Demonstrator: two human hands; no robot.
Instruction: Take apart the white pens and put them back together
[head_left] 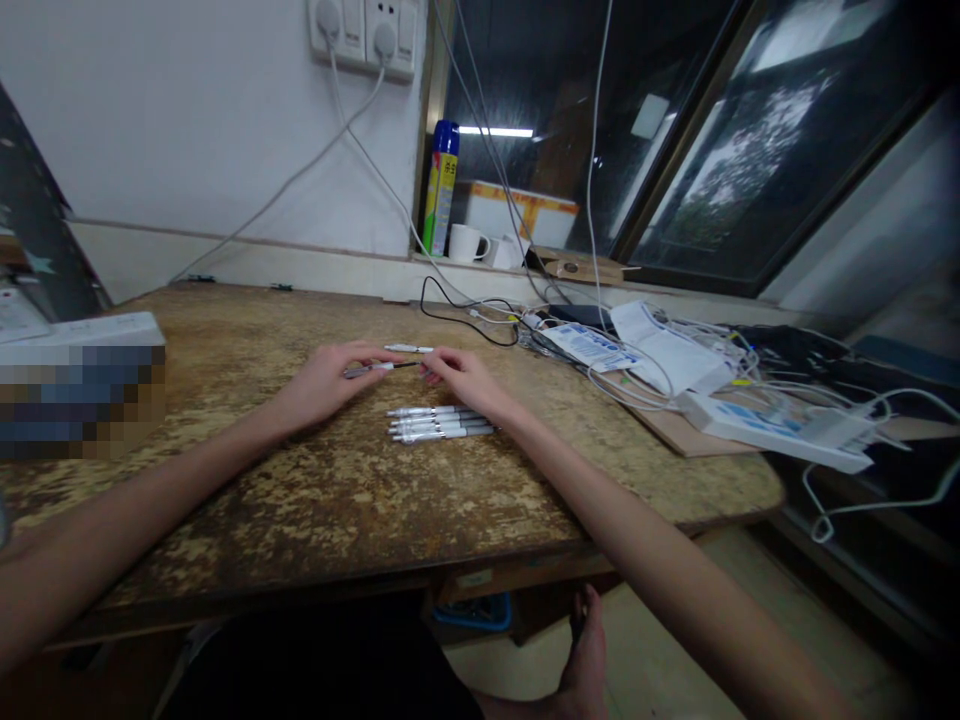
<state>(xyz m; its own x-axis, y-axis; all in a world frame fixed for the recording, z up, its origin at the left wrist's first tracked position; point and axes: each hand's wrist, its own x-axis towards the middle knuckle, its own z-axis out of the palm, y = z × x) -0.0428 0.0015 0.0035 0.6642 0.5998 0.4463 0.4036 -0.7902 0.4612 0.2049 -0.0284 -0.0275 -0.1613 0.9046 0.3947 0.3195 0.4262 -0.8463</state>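
In my left hand [334, 378], thumb and fingers close on a white and grey pen barrel [382, 367]. A thin dark refill [406, 364] sticks out of its right end. My right hand [463, 378] is pinched at the tip of that refill; what lies between its fingertips is too small to make out. Just behind the hands lies another white pen [405, 348]. Nearer to me, several white and grey pens [431, 428] lie side by side, their right ends partly hidden by my right wrist.
The worn wooden table [300, 510] carries tangled cables, papers [667, 350] and a white box [772, 430] at the right. A white case [112, 328] stands at the left. On the sill are a spray can [441, 190] and a white mug [466, 243].
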